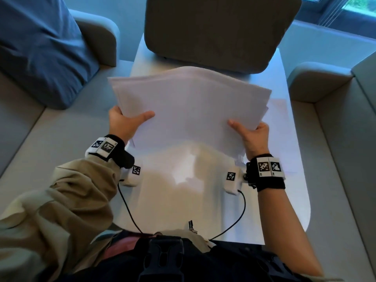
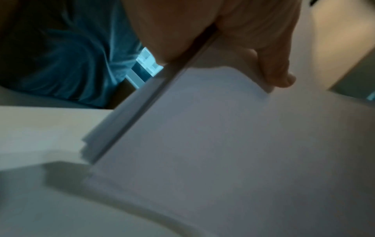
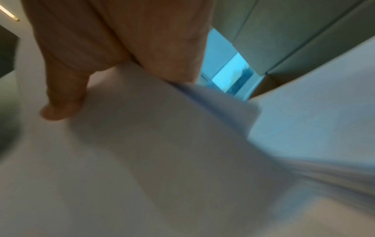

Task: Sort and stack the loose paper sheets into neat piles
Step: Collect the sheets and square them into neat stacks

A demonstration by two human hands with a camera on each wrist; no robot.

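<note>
A thick stack of white paper sheets (image 1: 189, 106) is held up above the white table (image 1: 293, 180), its edges uneven and slightly fanned. My left hand (image 1: 126, 121) grips the stack's left side, thumb on top and fingers underneath. My right hand (image 1: 251, 135) grips the right side the same way. In the left wrist view the thumb lies on the top sheet of the stack (image 2: 223, 144) and the layered edge shows. The right wrist view is blurred; the thumb presses on the stack (image 3: 162, 144). At least one more sheet (image 1: 280, 110) lies on the table under the stack's right side.
A dark grey cushion (image 1: 219, 29) stands at the table's far end. A blue pillow (image 1: 40, 47) rests on the grey sofa (image 1: 24, 139) to the left. Another grey sofa seat (image 1: 333, 129) runs along the right. Wrist-camera cables (image 1: 130, 212) hang near my body.
</note>
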